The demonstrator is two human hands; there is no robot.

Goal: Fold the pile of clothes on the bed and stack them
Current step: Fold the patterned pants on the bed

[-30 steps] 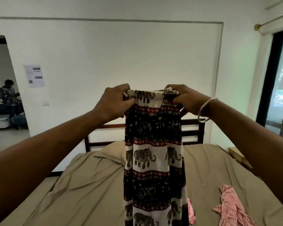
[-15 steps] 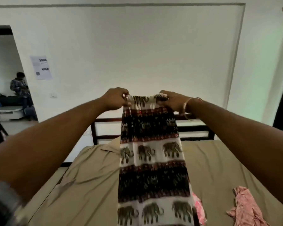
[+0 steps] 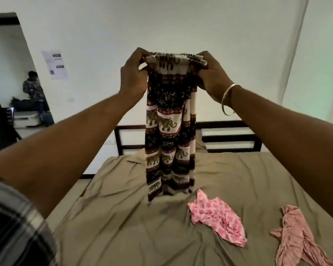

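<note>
Both arms are raised: the left hand [image 3: 133,73] and right hand [image 3: 212,73] each grasp one end of the elephant-print trousers' [image 3: 169,135] waistband, the cloth hanging straight below them to the bed [image 3: 123,217]. Two pink garments, one patterned [image 3: 217,217] and one plain [image 3: 300,235], lie crumpled below the right hand.

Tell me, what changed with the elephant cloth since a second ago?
The elephant cloth went up: its bottom end now shows, hanging near the bed. Left hand and right hand kept gripping its top edge. The pink clothes stayed put.
</note>
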